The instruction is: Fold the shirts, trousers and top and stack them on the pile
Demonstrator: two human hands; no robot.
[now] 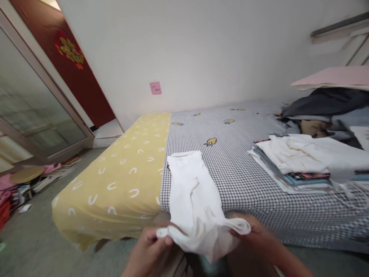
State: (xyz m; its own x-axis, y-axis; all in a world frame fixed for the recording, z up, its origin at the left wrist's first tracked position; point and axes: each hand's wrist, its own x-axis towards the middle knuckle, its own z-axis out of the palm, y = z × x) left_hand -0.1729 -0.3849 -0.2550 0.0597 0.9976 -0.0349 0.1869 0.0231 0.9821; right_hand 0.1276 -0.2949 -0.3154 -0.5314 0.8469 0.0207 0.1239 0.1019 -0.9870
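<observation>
A white cloth garment (191, 184), folded into a long strip, lies on the front edge of the bed and hangs over toward me. My left hand (155, 244) pinches the garment's near left corner between thumb and fingers. On the other side, my right hand (253, 234) grips the near right corner, its fingers partly hidden behind the cloth. Between the two hands the near end is lifted off the bed and sags in loose creases. The far end rests flat on the checked sheet.
A stack of folded clothes (305, 157) sits on the checked sheet (236, 154) at right, with dark clothing (331, 102) heaped behind it. Yellow patterned fabric (115, 184) covers the bed's left part. Assorted items (31, 184) lie on the floor at far left, near a glass-panelled door (34, 92).
</observation>
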